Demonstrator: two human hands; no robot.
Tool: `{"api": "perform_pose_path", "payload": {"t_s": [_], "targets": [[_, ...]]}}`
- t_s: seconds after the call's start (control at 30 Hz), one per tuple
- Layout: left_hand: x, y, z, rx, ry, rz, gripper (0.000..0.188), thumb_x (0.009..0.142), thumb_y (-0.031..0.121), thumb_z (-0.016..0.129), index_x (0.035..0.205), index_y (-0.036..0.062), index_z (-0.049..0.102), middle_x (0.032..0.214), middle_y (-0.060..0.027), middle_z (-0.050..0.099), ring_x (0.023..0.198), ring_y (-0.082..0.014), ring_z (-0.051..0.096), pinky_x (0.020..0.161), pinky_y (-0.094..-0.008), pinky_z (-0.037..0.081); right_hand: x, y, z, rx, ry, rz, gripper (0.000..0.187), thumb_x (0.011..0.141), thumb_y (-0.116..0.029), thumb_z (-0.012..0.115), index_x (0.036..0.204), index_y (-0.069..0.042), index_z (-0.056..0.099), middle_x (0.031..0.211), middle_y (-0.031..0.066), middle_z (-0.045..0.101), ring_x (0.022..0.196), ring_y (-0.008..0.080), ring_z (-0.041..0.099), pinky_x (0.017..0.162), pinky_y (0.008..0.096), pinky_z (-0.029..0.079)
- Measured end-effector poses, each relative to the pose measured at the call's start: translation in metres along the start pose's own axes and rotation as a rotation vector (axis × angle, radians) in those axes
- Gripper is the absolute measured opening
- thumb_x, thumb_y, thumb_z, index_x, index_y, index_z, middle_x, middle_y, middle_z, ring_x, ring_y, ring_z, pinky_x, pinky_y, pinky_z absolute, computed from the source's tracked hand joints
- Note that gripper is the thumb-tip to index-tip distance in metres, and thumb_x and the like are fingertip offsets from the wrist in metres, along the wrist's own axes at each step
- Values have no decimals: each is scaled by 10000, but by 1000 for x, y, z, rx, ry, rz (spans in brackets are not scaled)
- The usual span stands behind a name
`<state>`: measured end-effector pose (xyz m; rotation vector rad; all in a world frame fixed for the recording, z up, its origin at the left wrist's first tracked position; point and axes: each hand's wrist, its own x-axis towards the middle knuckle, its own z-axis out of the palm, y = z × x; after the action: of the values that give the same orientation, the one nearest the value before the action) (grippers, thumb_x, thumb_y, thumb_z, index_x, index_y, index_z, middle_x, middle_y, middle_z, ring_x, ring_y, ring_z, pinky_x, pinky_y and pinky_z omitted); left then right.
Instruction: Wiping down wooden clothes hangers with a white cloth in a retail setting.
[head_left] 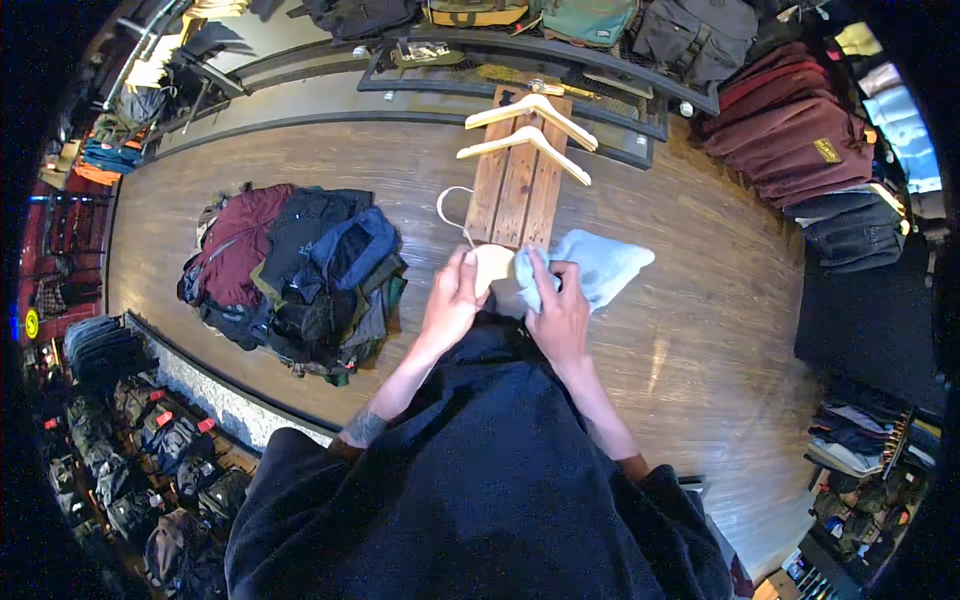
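My left hand [455, 300] grips a pale wooden hanger [490, 265] with a white wire hook, at the near end of a wooden slatted stand [515, 185]. My right hand [560, 315] clutches a light blue cloth [595, 268] that spreads to the right over the floor side of the stand. A dark navy garment [480, 480] hangs below both hands and covers the lower middle of the view. Two more pale wooden hangers [530, 125] lie across the far end of the stand.
A heap of dark and maroon jackets [290, 270] lies on the wooden floor [680, 330] at left. Maroon and dark folded clothes [800, 130] are stacked at upper right. Bags [580, 20] line the far shelf; backpacks [150, 440] crowd the lower left.
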<state>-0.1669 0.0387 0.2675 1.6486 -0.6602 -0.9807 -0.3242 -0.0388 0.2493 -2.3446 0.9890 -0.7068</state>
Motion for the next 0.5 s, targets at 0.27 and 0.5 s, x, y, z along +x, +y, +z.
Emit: {"api": "perform_pose_path", "payload": {"t_s": [0.27, 0.5], "targets": [[29, -2, -49, -100, 3, -35, 343, 1085, 325, 375, 1114, 28, 542, 675, -47, 560, 545, -111, 528, 482, -264, 417, 32, 2, 20, 70, -41, 179, 750, 746, 85, 571, 1464, -93, 448, 1123, 195, 464, 981, 409, 556, 813, 457, 505], [43, -22, -48, 207, 155, 342, 314, 1075, 257, 402, 1203, 1, 531, 835, -206, 648, 749, -271, 660, 695, -385, 509, 52, -60, 51, 260, -154, 15, 770, 761, 16, 600, 1495, -129, 419, 1125, 222, 455, 987, 407, 556, 808, 460, 519]]}}
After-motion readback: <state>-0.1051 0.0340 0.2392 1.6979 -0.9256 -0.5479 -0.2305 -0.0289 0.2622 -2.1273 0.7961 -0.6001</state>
